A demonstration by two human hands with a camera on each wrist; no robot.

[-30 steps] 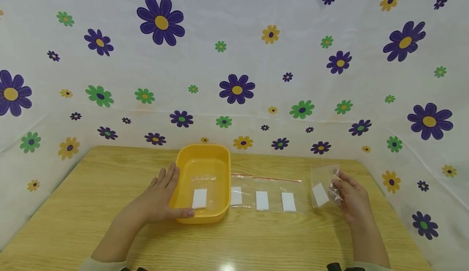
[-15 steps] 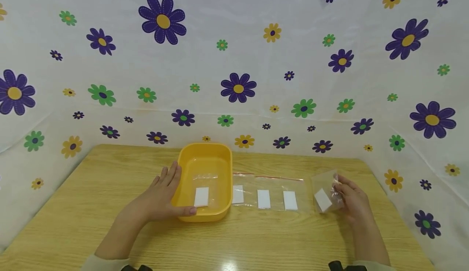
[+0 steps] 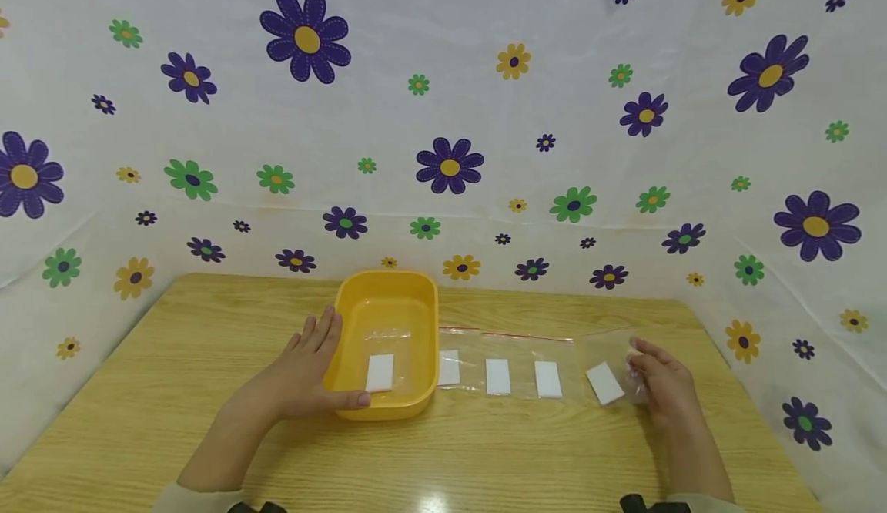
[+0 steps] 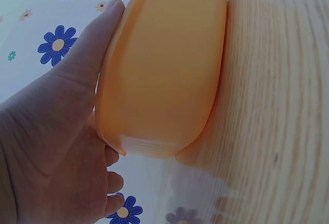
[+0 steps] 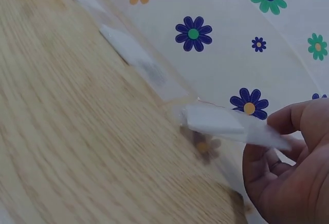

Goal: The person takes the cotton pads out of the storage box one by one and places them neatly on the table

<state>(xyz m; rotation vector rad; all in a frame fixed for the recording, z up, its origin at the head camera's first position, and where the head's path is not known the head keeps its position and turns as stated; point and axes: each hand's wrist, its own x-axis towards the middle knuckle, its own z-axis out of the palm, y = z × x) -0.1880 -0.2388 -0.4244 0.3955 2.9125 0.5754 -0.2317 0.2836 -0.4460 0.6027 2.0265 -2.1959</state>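
My left hand [image 3: 298, 378] rests along the left side of a yellow plastic basin [image 3: 388, 411], fingers straight on the far part of the rim and thumb at the near edge. Inside the basin, toward its front, lies a white rectangular piece [image 3: 379, 373] in clear plastic. At the right, my right hand [image 3: 668, 382] pinches the right edge of a clear zip bag [image 3: 610, 346] between thumb and fingers. A white rectangular block [image 5: 213, 120] sits in that bag, which is low over the table and tilted in the right wrist view.
Between basin and right hand, 3 clear zip bags with red seals lie in a row, holding white pieces [image 3: 497, 377]. The wooden table [image 3: 443, 459] ends at a white flower-printed sheet [image 3: 443, 112] hanging behind and at both sides.
My right hand has lowered the clear zip bag toward the table at the right end of the row, and the bag has flattened out. My left hand stays on the basin.
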